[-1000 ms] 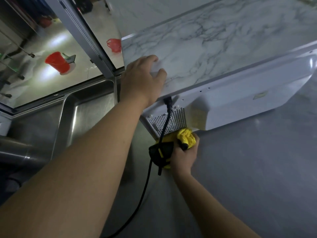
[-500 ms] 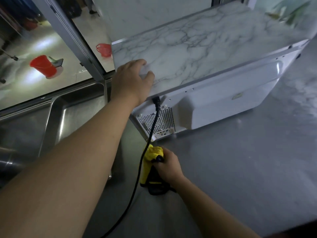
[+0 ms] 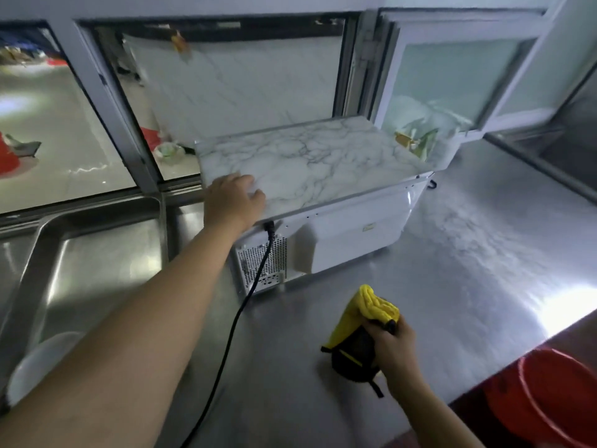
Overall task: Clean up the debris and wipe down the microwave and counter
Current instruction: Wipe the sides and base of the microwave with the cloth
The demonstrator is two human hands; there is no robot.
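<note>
microwave (image 3: 349, 240): white body, marble-patterned top, back panel toward the camera, standing on the steel counter (image 3: 452, 286) below the window. left hand (image 3: 234, 200): fingers spread flat on the near left corner of the top, holding nothing. right hand (image 3: 392, 345): wrapped around a yellow cloth (image 3: 371, 307) bunched with a black piece, low on the counter, apart from the microwave. black power cord (image 3: 239, 312): runs from the back panel down across the counter. sink (image 3: 90, 263): left. red bucket (image 3: 549, 392): lower right.
</note>
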